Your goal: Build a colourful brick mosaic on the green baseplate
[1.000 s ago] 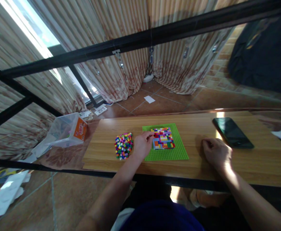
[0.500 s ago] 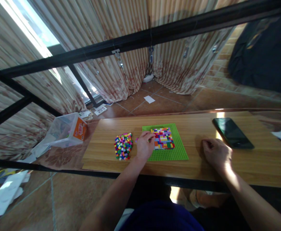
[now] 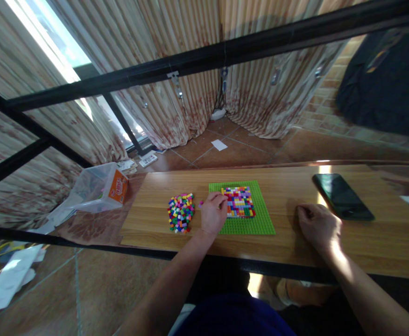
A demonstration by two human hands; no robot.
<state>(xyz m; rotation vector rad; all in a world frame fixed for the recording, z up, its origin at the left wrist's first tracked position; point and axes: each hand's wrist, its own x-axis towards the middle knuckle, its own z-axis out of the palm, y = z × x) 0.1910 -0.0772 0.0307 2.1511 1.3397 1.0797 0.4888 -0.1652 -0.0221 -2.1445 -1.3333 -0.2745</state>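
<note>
My left hand (image 3: pixel 213 213) is over the left part of a green baseplate (image 3: pixel 265 224), its thumb and fingers pinched together at the left edge of a block of multicoloured toy bricks (image 3: pixel 239 202). Whatever is between those fingertips is too small to make out. A small purple brick (image 3: pixel 200 204) lies just left of this hand. Farther left is a loose pile of small coloured bricks (image 3: pixel 180 213). My right hand (image 3: pixel 318 227) rests on the tabletop in a loose fist, right of the baseplate and apart from it, with nothing visible in it.
A dark phone (image 3: pixel 342 196) lies on the wooden table (image 3: pixel 148 196) beyond my right hand. Past the table's left end stands a clear plastic box (image 3: pixel 97 186) with an orange label. A black metal bar (image 3: pixel 197 63) crosses the view in front of the curtains.
The view has shifted slightly. My left hand stays at the brick block's left edge, its fingertips slightly changed in pose. My right hand keeps its place on the table.
</note>
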